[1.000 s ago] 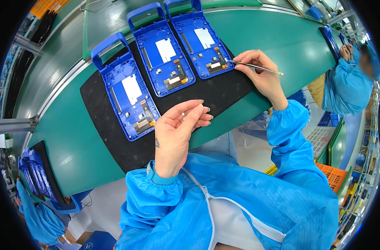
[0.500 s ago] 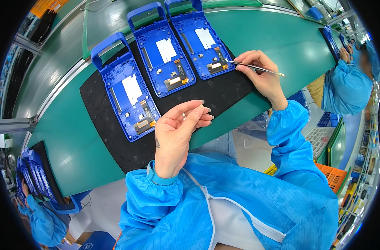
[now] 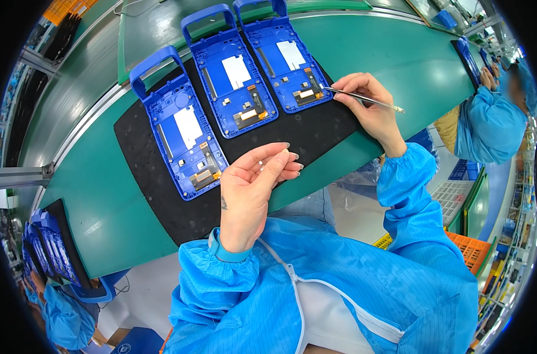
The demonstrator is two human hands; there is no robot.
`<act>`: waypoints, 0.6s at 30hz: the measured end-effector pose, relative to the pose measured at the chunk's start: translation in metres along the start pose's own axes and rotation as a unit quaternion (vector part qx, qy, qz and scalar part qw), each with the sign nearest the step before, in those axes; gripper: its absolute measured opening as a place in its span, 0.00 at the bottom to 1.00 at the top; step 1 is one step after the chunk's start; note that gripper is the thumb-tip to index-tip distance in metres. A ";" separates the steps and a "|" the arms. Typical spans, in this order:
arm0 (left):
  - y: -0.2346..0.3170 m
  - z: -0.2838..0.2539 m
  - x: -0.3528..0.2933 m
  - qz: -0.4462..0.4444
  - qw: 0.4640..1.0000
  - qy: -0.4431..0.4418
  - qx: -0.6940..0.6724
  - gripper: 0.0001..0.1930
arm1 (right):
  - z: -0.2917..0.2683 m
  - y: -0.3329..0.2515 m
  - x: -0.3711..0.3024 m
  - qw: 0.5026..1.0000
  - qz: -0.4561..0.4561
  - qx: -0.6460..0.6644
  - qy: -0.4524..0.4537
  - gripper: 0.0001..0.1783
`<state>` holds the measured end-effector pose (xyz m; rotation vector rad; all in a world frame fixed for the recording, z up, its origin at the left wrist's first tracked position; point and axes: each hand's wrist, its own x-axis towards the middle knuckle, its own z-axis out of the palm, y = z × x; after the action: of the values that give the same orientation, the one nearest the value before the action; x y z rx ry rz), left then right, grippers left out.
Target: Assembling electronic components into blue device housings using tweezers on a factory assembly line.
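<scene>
Three blue plastic housings with loop handles lie in a row on a black mat (image 3: pixel 315 135): the left housing (image 3: pixel 173 133), the middle housing (image 3: pixel 221 88) and the right housing (image 3: pixel 268 41). Each has a white label and a flex circuit inside. My right hand (image 3: pixel 371 106) is closed around slim metal tweezers (image 3: pixel 369 98), whose tip is at the lower right corner of the right housing. A tiny white bit shows by the tip. In front of the mat, my left hand (image 3: pixel 251 186) is closed, thumb pressed to curled fingers, with a small white piece (image 3: pixel 261 165) among them.
The mat rests on a green worktable (image 3: pixel 97 218). A metal rail (image 3: pixel 103 121) runs along its far left side. At the right, a co-worker in blue (image 3: pixel 489 121) handles other blue housings; another co-worker (image 3: pixel 65 312) is at lower left. An orange crate (image 3: pixel 470 251) stands at right.
</scene>
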<state>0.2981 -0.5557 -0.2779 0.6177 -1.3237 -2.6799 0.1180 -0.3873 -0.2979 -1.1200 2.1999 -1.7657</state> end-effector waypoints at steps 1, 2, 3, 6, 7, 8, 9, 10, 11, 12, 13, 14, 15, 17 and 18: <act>0.000 0.000 0.000 0.000 1.000 0.000 0.003 0.12 | 0.000 0.000 0.000 1.000 0.000 0.000 0.000 0.07; 0.000 -0.001 0.000 -0.001 1.000 0.001 0.006 0.12 | 0.000 0.000 0.000 1.000 -0.003 -0.003 -0.001 0.07; 0.000 -0.001 0.000 -0.001 1.000 0.001 0.006 0.12 | 0.000 0.000 0.000 1.000 -0.005 -0.008 -0.001 0.07; 0.000 0.000 0.000 0.001 1.000 -0.002 0.000 0.12 | 0.000 -0.001 0.000 1.000 -0.008 -0.004 -0.006 0.07; 0.000 0.000 0.000 0.000 1.000 -0.001 0.004 0.12 | 0.000 -0.001 0.000 1.000 -0.008 -0.004 -0.006 0.07; 0.000 0.000 0.000 -0.001 1.000 0.000 0.007 0.12 | 0.000 0.000 0.001 1.000 -0.010 -0.010 -0.007 0.07; 0.001 0.000 0.000 -0.001 1.000 0.000 0.007 0.12 | 0.000 0.000 0.001 1.000 -0.013 -0.015 -0.008 0.07; 0.001 0.001 0.000 -0.001 1.000 0.000 0.005 0.12 | 0.000 0.000 0.001 1.000 -0.012 -0.015 -0.008 0.07; 0.001 0.001 0.000 -0.002 1.000 -0.001 0.003 0.12 | 0.000 0.000 0.001 1.000 -0.009 -0.011 -0.008 0.07; 0.001 0.000 0.000 -0.002 1.000 0.000 0.003 0.12 | 0.000 0.000 0.001 1.000 -0.005 -0.007 -0.008 0.07; 0.001 0.000 0.000 -0.002 1.000 -0.001 0.005 0.12 | 0.000 0.000 0.002 1.000 -0.005 -0.007 -0.008 0.07; 0.001 0.000 0.001 -0.001 1.000 -0.001 0.007 0.12 | 0.000 0.001 0.002 1.000 -0.006 -0.010 -0.008 0.07; 0.001 0.000 0.001 -0.001 1.000 -0.001 0.007 0.12 | 0.000 0.001 0.002 1.000 -0.006 -0.014 -0.009 0.07; 0.001 -0.001 0.001 -0.003 1.000 0.000 0.003 0.12 | 0.002 0.001 0.002 1.000 -0.009 -0.014 -0.006 0.07; 0.001 -0.001 0.000 -0.003 1.000 -0.001 0.003 0.12 | 0.002 0.000 0.001 1.000 -0.012 -0.015 -0.003 0.07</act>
<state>0.2979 -0.5570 -0.2774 0.6214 -1.3333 -2.6821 0.1180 -0.3895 -0.2978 -1.1611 2.2262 -1.7410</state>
